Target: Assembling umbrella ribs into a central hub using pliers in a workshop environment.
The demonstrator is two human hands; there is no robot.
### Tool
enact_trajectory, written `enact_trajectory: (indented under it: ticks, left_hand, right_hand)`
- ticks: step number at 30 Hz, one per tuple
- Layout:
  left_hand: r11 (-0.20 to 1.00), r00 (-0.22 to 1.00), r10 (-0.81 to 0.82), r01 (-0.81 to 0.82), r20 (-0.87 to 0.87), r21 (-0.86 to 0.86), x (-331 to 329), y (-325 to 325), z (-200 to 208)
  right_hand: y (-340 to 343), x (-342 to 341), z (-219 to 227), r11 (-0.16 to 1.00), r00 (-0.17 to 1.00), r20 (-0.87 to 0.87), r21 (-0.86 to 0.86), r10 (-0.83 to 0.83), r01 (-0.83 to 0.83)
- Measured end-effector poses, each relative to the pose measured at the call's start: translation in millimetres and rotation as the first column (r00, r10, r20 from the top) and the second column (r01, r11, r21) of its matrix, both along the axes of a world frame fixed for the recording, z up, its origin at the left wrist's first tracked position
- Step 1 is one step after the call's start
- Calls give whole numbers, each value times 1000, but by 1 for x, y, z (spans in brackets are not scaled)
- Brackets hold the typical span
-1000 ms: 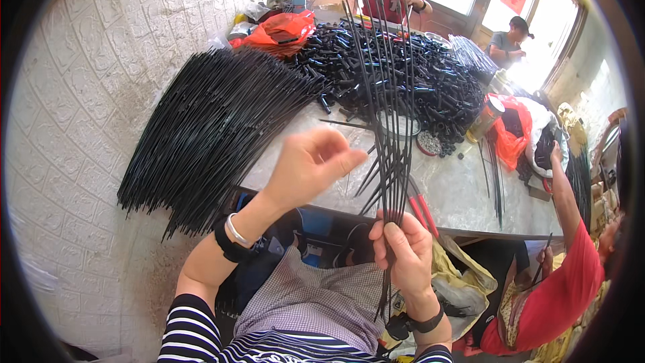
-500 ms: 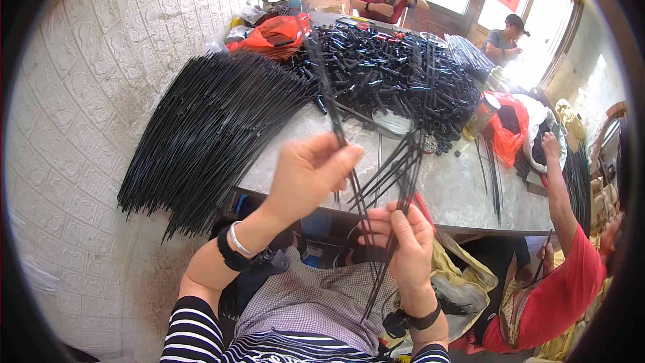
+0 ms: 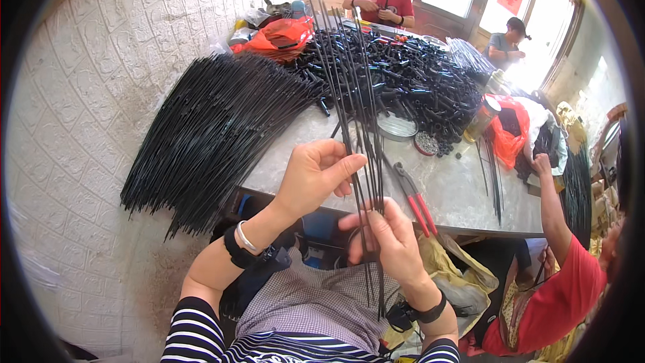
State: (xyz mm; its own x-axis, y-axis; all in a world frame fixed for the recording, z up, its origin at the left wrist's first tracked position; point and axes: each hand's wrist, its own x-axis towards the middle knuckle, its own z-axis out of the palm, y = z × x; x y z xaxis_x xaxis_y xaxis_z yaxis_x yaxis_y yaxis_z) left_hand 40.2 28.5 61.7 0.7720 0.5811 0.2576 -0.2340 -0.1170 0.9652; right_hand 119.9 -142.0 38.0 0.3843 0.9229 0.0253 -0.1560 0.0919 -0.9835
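Note:
Several thin black rods (image 3: 363,121) stand upright in front of me, fanned slightly apart at their upper ends. My left hand (image 3: 314,178) pinches some of them between thumb and fingers at mid-length. Lower and to the right, my right hand (image 3: 396,242) closes around the rods near their bottom ends, which hang over my checked apron. On the table just right of the rods lies a pair of pliers (image 3: 415,200) with red handles. Left of my hands, a large heap of similar black rods (image 3: 211,138) overhangs the table's edge.
Short black tubes (image 3: 410,81) are piled mid-table. In front stand a round tin (image 3: 396,128) and a small dish of bits (image 3: 424,143). A jar (image 3: 481,119) and red bag (image 3: 510,131) are rightward. A co-worker's arm (image 3: 554,195) reaches in; two people sit beyond.
The rods in my right hand have swung from a rightward slant to nearly upright, alongside those in my left. The right hand moved slightly left and down, uncovering the pliers.

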Motion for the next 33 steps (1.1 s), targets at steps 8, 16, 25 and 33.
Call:
enact_trajectory:
  ticks: [8,16,25,33]
  left_hand:
    - [934,991,109,-128,76,334,-11,23,2]
    - [792,976,-216,160,26,589,11,37,4]
    - [934,937,-322,291,136,205,13,14,5]
    - [805,878,-457,476,-140,354,10,19,11]
  right_hand:
    - [-10,-12,6,1000,966,-260,20,11,-6]
    - [-11,-18,-1,995,957,-276,62,86,-72]
    - [-25,-13,1,994,971,-220,74,94,-80]
    - [-38,-25,6,988,923,-352,61,154,-142]
